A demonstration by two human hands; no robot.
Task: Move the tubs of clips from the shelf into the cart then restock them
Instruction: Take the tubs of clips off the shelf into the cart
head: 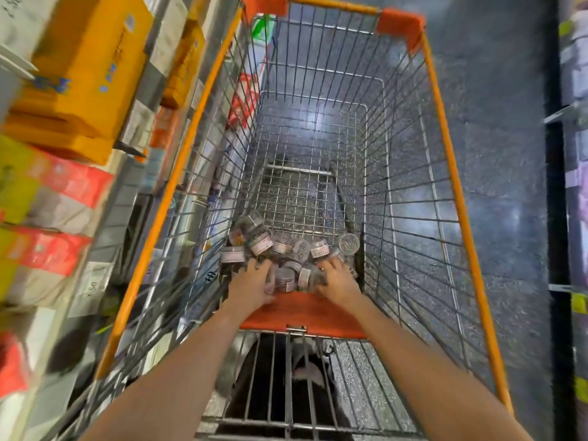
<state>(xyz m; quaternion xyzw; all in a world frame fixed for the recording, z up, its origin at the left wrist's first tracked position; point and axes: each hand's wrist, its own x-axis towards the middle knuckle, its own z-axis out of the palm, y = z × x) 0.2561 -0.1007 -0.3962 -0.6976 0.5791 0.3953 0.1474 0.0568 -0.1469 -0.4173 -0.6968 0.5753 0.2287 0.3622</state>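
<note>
The tubs of clips [288,256] lie heaped at the cart's [458,192] near end, lower centre of the frame. Both hands, the left hand [254,281] and the right hand [337,278], curl around tubs in the pile (exact grip blurred). The small round clear tubs look light, rigid and slick, best clasped around the sides.
</note>
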